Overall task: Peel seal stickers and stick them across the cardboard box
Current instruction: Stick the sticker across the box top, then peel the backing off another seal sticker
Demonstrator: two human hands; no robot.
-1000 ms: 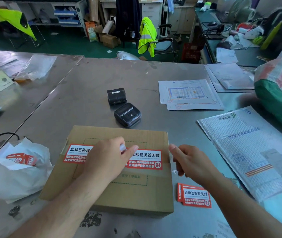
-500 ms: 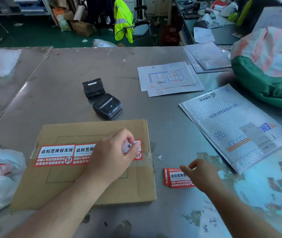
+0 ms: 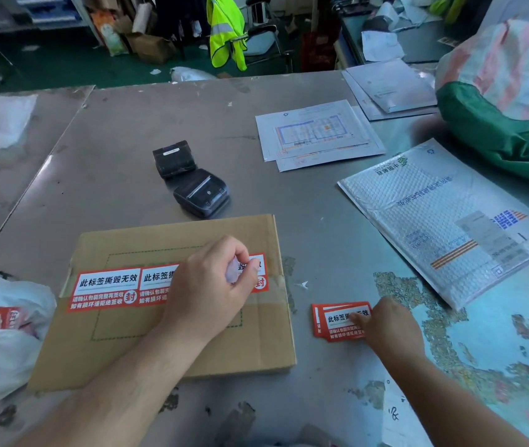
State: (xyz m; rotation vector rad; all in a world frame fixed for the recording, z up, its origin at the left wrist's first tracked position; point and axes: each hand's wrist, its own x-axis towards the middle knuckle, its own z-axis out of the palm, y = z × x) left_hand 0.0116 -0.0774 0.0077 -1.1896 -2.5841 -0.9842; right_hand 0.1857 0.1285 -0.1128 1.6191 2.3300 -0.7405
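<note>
Cardboard box (image 3: 166, 324) near the desk's front edge, our two hands working the seal stickers.

From the left we see a white plastic bag (image 3: 2, 343) at the desk's (image 3: 121, 150) left edge, then the box with two seal stickers (image 3: 108, 290) across its top in a row. Our left hand (image 3: 206, 290) rests on the second one, fingers curled around a crumpled white scrap (image 3: 233, 272). Right of the box, our right hand (image 3: 385, 327) presses its fingertips on a sticker stack (image 3: 330, 319), not clearly pinching it. Two black printers (image 3: 192, 182) sit behind the box.
</note>
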